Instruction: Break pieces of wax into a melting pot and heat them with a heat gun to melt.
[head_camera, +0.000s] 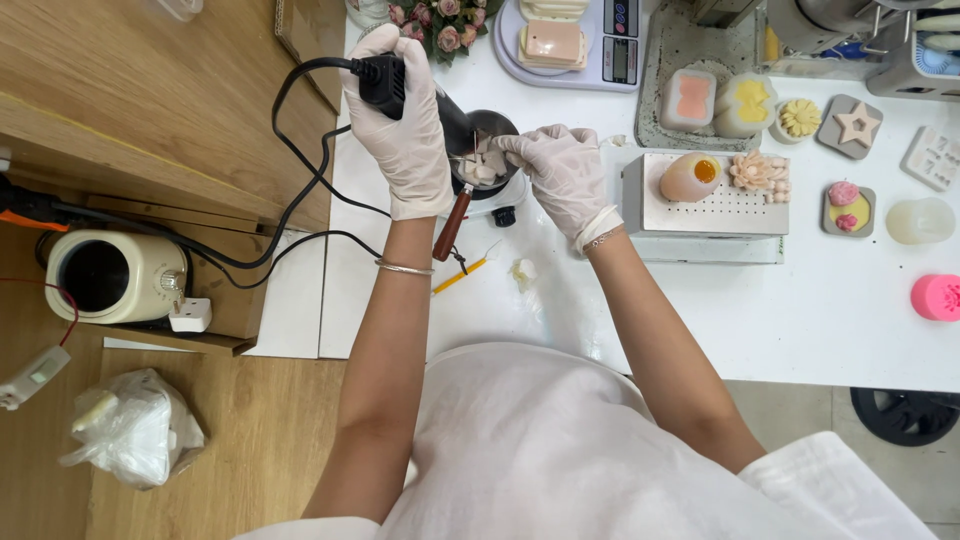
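Observation:
My left hand (408, 130), in a white glove, grips a black corded heat tool (382, 78) and aims its nozzle at a small metal pot (490, 150). The pot holds several pale wax chunks and has a wooden handle (451, 225) pointing toward me. It stands on a small white hot plate (497, 203). My gloved right hand (562, 170) pinches a thin metal stick at the pot's rim, its tip among the chunks.
A scale (590, 45) with pink wax blocks stands behind the pot. To the right are a perforated metal box (720, 208) and several shaped candles and moulds. A yellow pencil (460, 277) lies near me. A cream pot (112, 277) sits at left. The black cord (290, 210) loops off the table edge.

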